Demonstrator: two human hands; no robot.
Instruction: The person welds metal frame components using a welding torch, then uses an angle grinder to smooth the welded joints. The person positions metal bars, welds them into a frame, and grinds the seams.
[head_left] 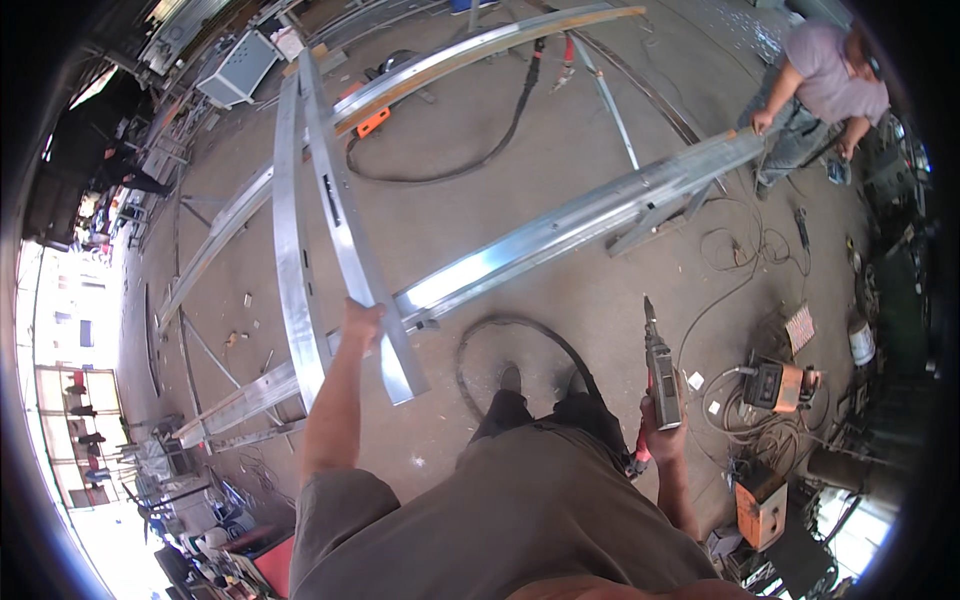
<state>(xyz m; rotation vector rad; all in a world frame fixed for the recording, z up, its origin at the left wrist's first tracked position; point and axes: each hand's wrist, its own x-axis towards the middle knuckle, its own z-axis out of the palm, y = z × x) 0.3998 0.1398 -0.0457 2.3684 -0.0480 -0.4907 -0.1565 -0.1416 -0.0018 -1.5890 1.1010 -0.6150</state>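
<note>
My left hand (362, 322) is closed on the edge of a shiny metal beam (350, 245), close to its near end. This beam lies slanted across a long metal beam (560, 235) and reaches away to the far left. Beside it runs a second crosswise metal beam (288, 210), apart from my fingers. In my right hand (664, 436) is a grey welding gun (660, 375) with a narrow nozzle pointing away from me. A red part and a dark cable (570, 350) show near its grip. The gun touches none of the beams.
A co-worker (825, 80) stands at the long beam's far right end, one hand on it. Another beam (440, 65) lies at the back. An orange machine (775, 385) and coiled cables (770, 435) are on the right floor. An orange clamp-like piece (373, 122) sits by the far beam.
</note>
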